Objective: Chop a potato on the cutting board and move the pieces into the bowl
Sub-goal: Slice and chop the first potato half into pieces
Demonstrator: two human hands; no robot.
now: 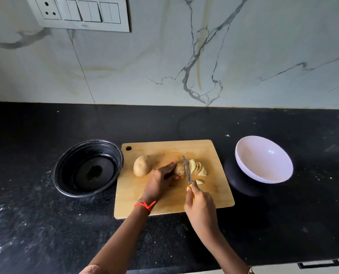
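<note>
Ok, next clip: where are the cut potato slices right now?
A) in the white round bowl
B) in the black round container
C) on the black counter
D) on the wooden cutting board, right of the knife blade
D: the pale potato slices lie fanned on the light wooden cutting board, just right of the steel knife blade that the right hand holds; the white round bowl is empty.

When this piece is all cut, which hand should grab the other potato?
Probably the left hand. It holds the half-cut piece right beside the uncut potato. The right hand is farther away and grips the knife.
</note>
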